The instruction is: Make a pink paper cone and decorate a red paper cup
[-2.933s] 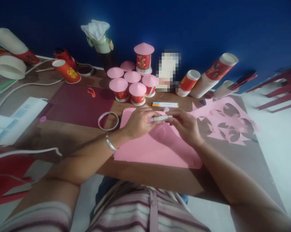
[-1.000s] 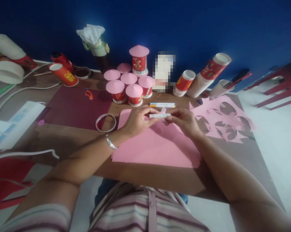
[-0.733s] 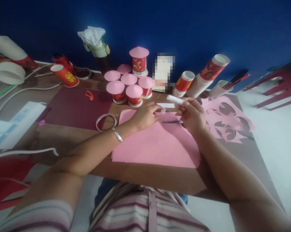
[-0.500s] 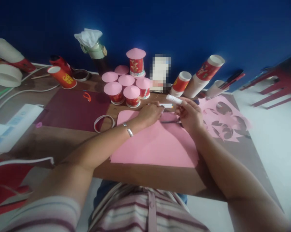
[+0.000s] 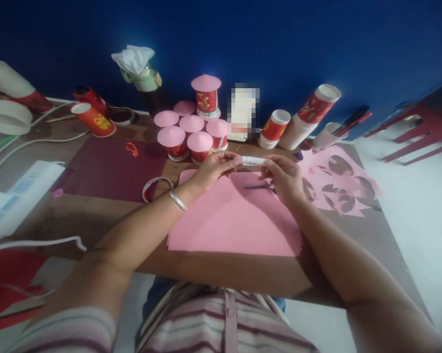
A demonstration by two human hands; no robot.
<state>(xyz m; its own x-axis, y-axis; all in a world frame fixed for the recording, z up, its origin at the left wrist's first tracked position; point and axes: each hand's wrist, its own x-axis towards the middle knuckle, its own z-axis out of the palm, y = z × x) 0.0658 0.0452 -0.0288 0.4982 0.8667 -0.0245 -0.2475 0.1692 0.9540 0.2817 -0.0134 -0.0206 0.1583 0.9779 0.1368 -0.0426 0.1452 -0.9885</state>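
A white glue stick point(image 5: 253, 161) is held level between my two hands, above the far edge of a stack of pink paper point(image 5: 232, 220). My left hand point(image 5: 215, 170) pinches its left end with closed fingers. At its right end, the fingers of my right hand point(image 5: 285, 179) are closed on it. Dark scissors point(image 5: 258, 186) lie on the paper just below, their handles partly hidden by my right hand. Behind my left hand stand several red paper cups with pink cone roofs point(image 5: 199, 142), one of them raised above the others.
Pink paper scraps with round holes point(image 5: 338, 181) lie to the right. Stacked cups point(image 5: 311, 115) and a pen cup point(image 5: 329, 135) stand behind them. On the left are a tape roll point(image 5: 157, 189), a maroon sheet point(image 5: 107, 169), a white power strip point(image 5: 26, 196) and cables. A bottle point(image 5: 145, 81) stands at the back.
My right hand has lowered the glue stick and turned it level. My left hand has come up from the table by the paper's far edge and taken the stick's other end.
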